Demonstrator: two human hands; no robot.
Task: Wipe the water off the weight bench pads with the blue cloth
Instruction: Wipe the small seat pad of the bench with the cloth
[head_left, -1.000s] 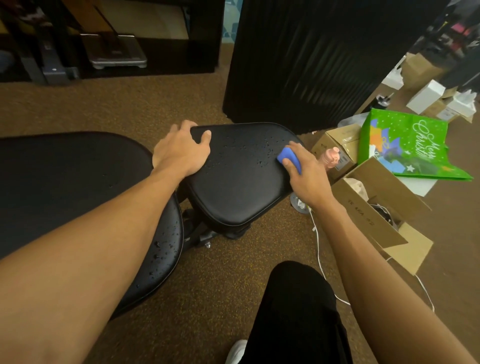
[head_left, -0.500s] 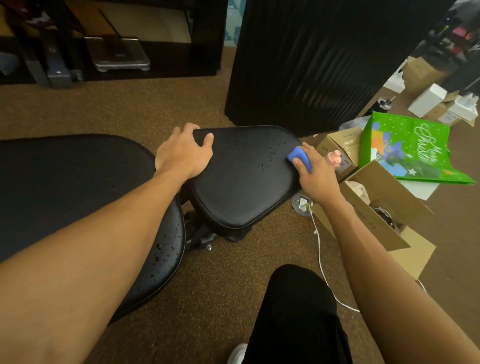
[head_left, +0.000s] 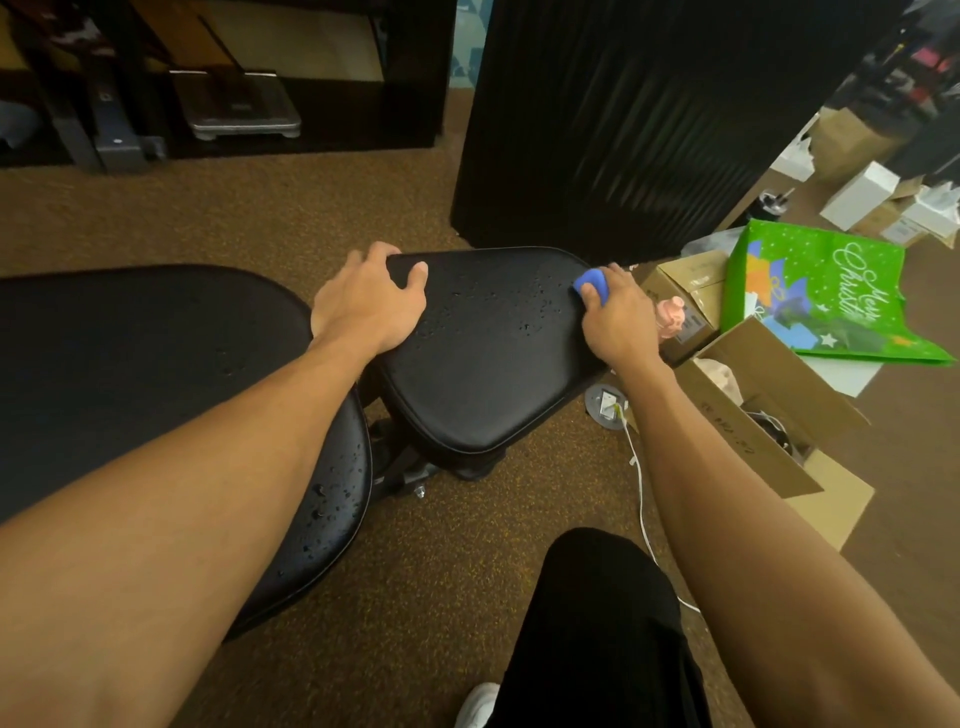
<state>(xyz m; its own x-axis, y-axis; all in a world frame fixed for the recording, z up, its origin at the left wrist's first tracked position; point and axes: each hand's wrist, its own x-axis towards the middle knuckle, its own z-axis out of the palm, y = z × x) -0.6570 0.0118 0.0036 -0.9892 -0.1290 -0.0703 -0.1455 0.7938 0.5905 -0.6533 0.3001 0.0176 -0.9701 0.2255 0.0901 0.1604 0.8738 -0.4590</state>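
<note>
Two black bench pads are in view: the smaller seat pad (head_left: 483, 353) in the middle, and one larger back pad (head_left: 130, 374) just left of it, the two separated by a narrow gap over the frame. One blue cloth (head_left: 592, 285) sits bunched at the seat pad's far right corner, pressed to the surface by the right hand (head_left: 618, 317), whose fingers curl round it so that only a small blue fold shows. The left hand (head_left: 369, 306) grips the seat pad's far left corner, with the thumb on top and the fingers wrapped over the edge. Water drops (head_left: 498, 306) are scattered over the far half of the seat pad, between the two hands; a second patch of drops (head_left: 332, 499) beads on the back pad's rim, near the seat pad's near left side. Right of the seat pad lie two brown cardboard boxes, one closed (head_left: 685, 291) and one open (head_left: 769, 415), and one green gift bag (head_left: 821, 296) beyond them. One white cable (head_left: 641, 499) runs from a round floor outlet (head_left: 605, 402) just under the seat pad's right edge. Behind the seat pad stands one black ribbed panel (head_left: 623, 119). Nearer than the seat pad show one black trouser leg (head_left: 597, 634) and one white shoe (head_left: 478, 704).
</note>
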